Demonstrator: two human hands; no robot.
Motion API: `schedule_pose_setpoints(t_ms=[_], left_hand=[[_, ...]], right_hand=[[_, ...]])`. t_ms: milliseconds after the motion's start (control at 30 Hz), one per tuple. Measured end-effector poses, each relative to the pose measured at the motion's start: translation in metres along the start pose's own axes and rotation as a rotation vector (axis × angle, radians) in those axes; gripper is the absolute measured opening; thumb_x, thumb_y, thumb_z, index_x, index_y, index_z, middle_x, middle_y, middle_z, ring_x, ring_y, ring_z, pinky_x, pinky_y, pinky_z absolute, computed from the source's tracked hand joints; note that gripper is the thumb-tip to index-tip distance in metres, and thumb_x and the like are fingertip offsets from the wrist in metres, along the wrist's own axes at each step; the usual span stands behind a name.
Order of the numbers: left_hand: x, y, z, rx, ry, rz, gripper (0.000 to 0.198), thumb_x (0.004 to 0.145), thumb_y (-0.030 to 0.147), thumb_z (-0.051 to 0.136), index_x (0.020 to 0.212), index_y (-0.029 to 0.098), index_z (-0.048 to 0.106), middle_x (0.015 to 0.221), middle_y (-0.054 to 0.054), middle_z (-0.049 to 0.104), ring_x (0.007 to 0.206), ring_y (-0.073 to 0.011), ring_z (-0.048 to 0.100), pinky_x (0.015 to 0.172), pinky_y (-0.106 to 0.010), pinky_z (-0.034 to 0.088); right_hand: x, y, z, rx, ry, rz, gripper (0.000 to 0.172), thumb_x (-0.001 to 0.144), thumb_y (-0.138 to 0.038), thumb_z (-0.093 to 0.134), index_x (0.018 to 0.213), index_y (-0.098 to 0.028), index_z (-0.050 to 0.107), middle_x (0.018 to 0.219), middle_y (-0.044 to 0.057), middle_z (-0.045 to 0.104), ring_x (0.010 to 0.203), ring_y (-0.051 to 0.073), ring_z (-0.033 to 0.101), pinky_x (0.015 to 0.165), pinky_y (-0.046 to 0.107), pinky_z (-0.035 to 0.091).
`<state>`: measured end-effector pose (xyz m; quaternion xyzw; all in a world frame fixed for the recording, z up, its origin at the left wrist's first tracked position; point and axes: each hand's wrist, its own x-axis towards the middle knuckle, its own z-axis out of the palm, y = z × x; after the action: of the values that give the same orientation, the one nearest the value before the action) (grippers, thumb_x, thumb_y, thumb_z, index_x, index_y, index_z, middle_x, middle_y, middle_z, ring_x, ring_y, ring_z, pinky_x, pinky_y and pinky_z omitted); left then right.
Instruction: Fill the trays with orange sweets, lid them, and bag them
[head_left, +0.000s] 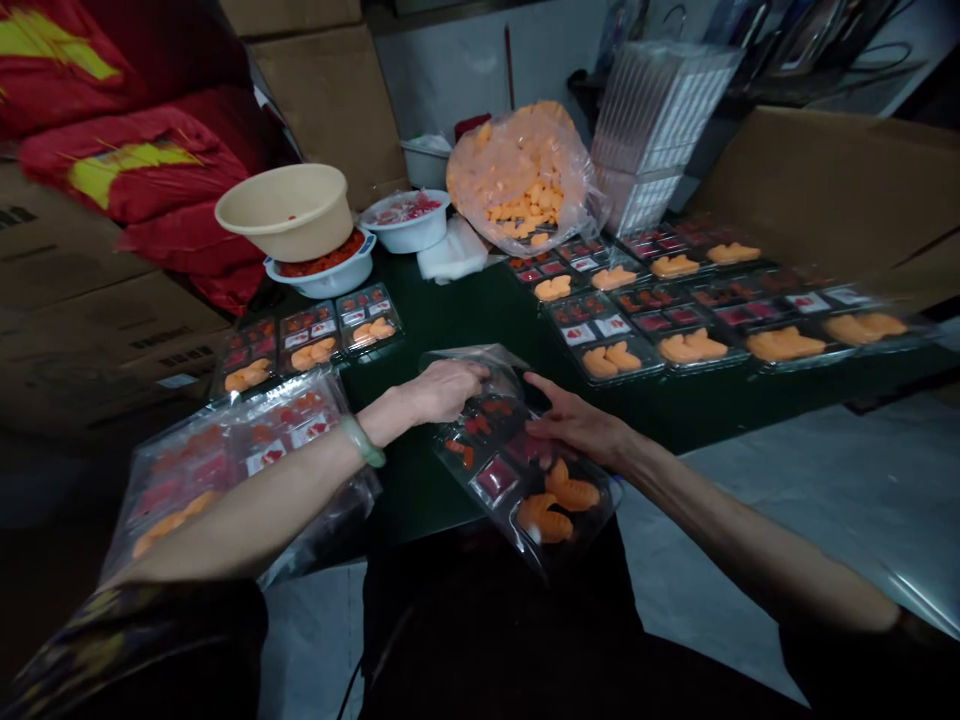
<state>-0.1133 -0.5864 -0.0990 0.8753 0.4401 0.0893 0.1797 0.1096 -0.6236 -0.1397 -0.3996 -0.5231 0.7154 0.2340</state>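
Observation:
In front of me a clear plastic bag (480,356) encloses a blister tray (517,475), tilted at the table's near edge. The tray holds two orange shell-like pieces (571,490), a dark red packet (496,480) and small red-orange pieces in its upper compartments. My left hand (450,390), wearing a pale green bangle, is closed on the bag's upper end; its fingertips are partly hidden. At the right side, my right hand (581,425) grips the bagged tray, with fingers on top of the film. Beneath my left forearm lie bagged trays (300,410).
Rows of filled trays (690,347) lie at the right of the dark green table (442,310), with several more (311,340) at the left. Behind stand a cream basin (285,210), a white basin (405,232), a bag of orange pieces (525,180) and stacked clear trays (652,130).

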Motion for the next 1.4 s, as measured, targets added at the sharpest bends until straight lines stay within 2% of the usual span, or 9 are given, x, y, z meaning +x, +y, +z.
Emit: schedule_pose_setpoints(t_ms=[233, 333, 467, 567, 700, 800, 933, 1167, 1400], left_hand=[[0.005, 0.024, -0.001, 0.348, -0.289, 0.065, 0.019, 0.066, 0.002, 0.047, 0.071, 0.016, 0.059, 0.081, -0.006, 0.063, 0.083, -0.0187, 0.058, 0.072, -0.028, 0.042], [-0.006, 0.022, 0.006, 0.476, -0.139, 0.013, 0.017, 0.069, 0.008, 0.047, 0.080, 0.015, 0.058, 0.095, -0.009, 0.061, 0.090, -0.0215, 0.056, 0.075, -0.031, 0.041], [-0.017, 0.009, 0.016, 0.503, 0.072, -0.316, 0.014, 0.079, 0.019, 0.044, 0.081, 0.014, 0.057, 0.085, -0.009, 0.059, 0.078, -0.0202, 0.057, 0.062, -0.029, 0.039], [-0.014, -0.002, 0.021, 0.245, 0.119, -0.491, 0.023, 0.082, 0.033, 0.049, 0.067, 0.017, 0.054, 0.063, -0.002, 0.054, 0.061, -0.0147, 0.054, 0.053, -0.025, 0.033], [-0.006, -0.010, 0.026, -0.413, 0.175, -0.639, 0.032, 0.078, 0.032, 0.059, 0.055, 0.018, 0.043, 0.046, 0.003, 0.046, 0.042, -0.0080, 0.043, 0.046, -0.022, 0.030], [-0.005, -0.014, 0.025, -0.818, 0.113, -0.616, 0.028, 0.074, 0.033, 0.065, 0.061, 0.016, 0.047, 0.047, 0.003, 0.049, 0.040, -0.0071, 0.045, 0.044, -0.020, 0.033], [-0.005, -0.017, 0.020, -1.053, 0.007, -0.529, 0.030, 0.065, 0.035, 0.073, 0.074, 0.014, 0.053, 0.059, -0.001, 0.058, 0.053, -0.0102, 0.055, 0.053, -0.023, 0.042], [-0.001, -0.001, 0.037, -0.397, 0.256, -0.484, 0.014, 0.077, 0.016, 0.049, 0.063, 0.017, 0.048, 0.055, 0.002, 0.047, 0.050, -0.0091, 0.044, 0.053, -0.023, 0.033], [-0.021, 0.028, 0.040, 0.079, 0.029, -0.387, 0.017, 0.081, 0.015, 0.039, 0.069, 0.019, 0.051, 0.059, 0.000, 0.050, 0.056, -0.0136, 0.050, 0.055, -0.025, 0.032]], right_hand=[[-0.005, 0.003, -0.008, 0.033, 0.035, 0.023, 0.080, 0.074, -0.019, 0.060, 0.144, -0.012, 0.023, 0.057, 0.000, 0.067, 0.040, 0.011, 0.057, 0.030, 0.014, 0.026], [-0.006, 0.008, -0.014, 0.107, 0.059, 0.021, 0.070, 0.074, -0.018, 0.059, 0.140, -0.012, 0.034, 0.058, 0.001, 0.067, 0.041, 0.011, 0.057, 0.031, 0.014, 0.027], [-0.008, 0.014, -0.017, 0.212, 0.134, -0.025, 0.066, 0.072, -0.018, 0.063, 0.134, -0.014, 0.044, 0.060, -0.001, 0.067, 0.039, 0.009, 0.054, 0.033, 0.015, 0.028], [-0.011, 0.019, -0.015, 0.275, 0.188, -0.064, 0.071, 0.070, -0.020, 0.066, 0.136, -0.014, 0.042, 0.060, -0.001, 0.066, 0.042, 0.011, 0.056, 0.033, 0.016, 0.028], [-0.016, 0.024, -0.010, 0.391, 0.264, -0.053, 0.075, 0.066, -0.023, 0.071, 0.135, -0.016, 0.043, 0.056, -0.003, 0.064, 0.040, 0.010, 0.055, 0.033, 0.016, 0.029], [-0.019, 0.027, -0.006, 0.475, 0.301, -0.031, 0.077, 0.062, -0.023, 0.074, 0.133, -0.018, 0.046, 0.060, -0.003, 0.065, 0.041, 0.011, 0.055, 0.035, 0.018, 0.035], [-0.019, 0.030, -0.006, 0.516, 0.350, -0.048, 0.078, 0.060, -0.025, 0.076, 0.132, -0.020, 0.046, 0.065, -0.002, 0.066, 0.043, 0.011, 0.056, 0.038, 0.020, 0.039], [-0.012, 0.036, -0.004, 0.620, 0.476, -0.090, 0.075, 0.057, -0.022, 0.076, 0.127, -0.020, 0.049, 0.074, -0.001, 0.068, 0.058, 0.013, 0.060, 0.054, 0.025, 0.050], [0.003, 0.032, -0.003, 0.435, 0.653, -0.054, 0.060, 0.065, -0.025, 0.067, 0.121, -0.017, 0.048, 0.062, -0.004, 0.060, 0.046, 0.012, 0.054, 0.043, 0.023, 0.043]])
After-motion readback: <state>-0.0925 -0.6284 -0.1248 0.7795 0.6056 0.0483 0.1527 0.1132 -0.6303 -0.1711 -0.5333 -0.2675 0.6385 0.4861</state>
